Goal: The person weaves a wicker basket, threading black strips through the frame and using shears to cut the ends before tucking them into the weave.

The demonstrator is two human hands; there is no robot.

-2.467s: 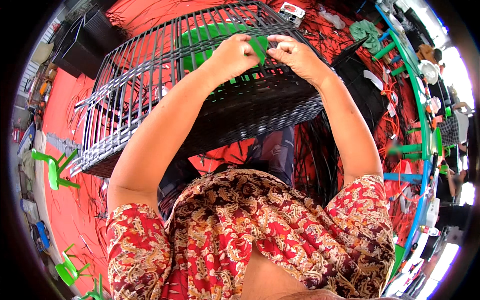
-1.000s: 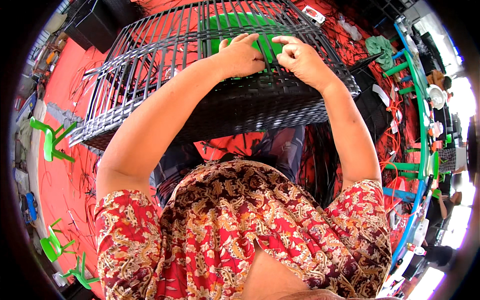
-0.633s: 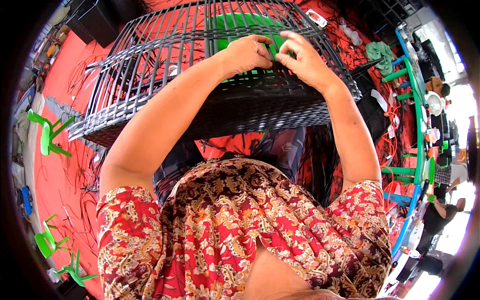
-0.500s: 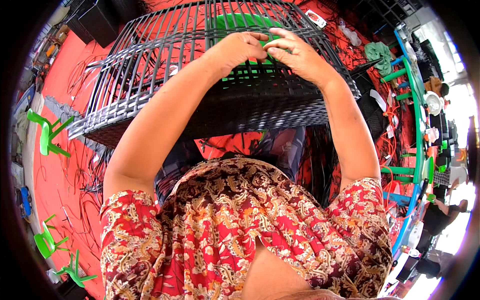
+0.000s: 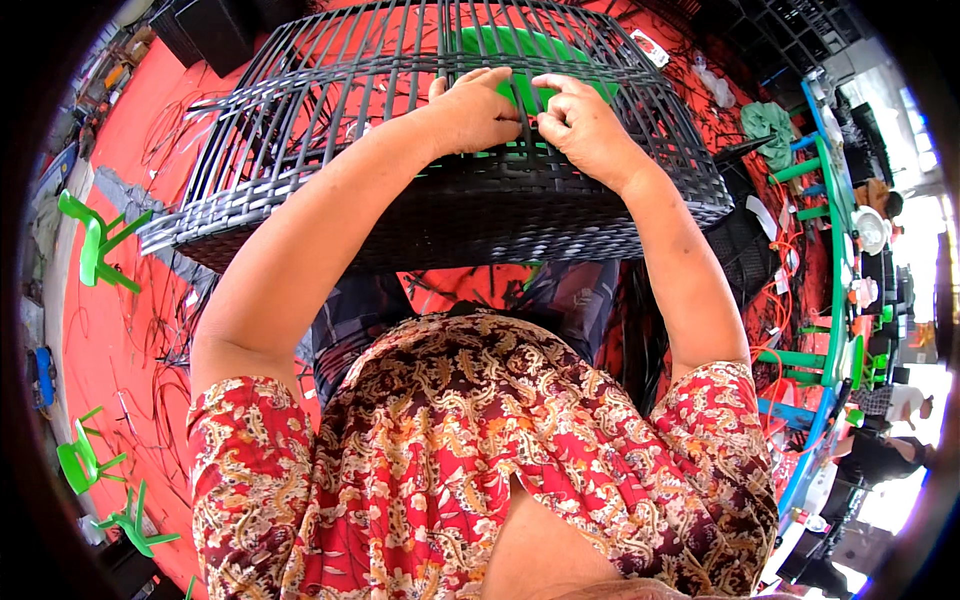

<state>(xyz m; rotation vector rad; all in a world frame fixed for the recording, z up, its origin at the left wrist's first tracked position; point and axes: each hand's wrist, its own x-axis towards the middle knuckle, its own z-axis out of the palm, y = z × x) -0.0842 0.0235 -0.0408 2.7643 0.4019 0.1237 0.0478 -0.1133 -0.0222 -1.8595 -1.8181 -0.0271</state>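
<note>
A dark grey woven wicker frame [image 5: 420, 212] of flat plastic strands lies across my lap. Its near part is tightly woven, while long bare upright strands run away from me. My left hand [image 5: 478, 112] is bent over the upper woven band, fingers curled among the strands. Close to its right, my right hand [image 5: 585, 128] has thumb and forefinger bent toward the same strands, the other fingers folded in. The strand at the fingertips is thin and partly hidden by the hands. Behind the bars shows a bright green plastic seat or basin [image 5: 530, 55].
Loose black strands litter the red floor [image 5: 130, 350]. Small green chairs [image 5: 95, 240] stand on the left. A green and blue ladder-like frame [image 5: 835, 250] runs along the right, with a green cloth [image 5: 768, 132] near its top. Black woven boxes [image 5: 210, 35] stand far left.
Both hands have come slightly down toward me and a little apart. The right fingers, stretched out before, are now more folded. The wicker frame appears shifted slightly right in view.
</note>
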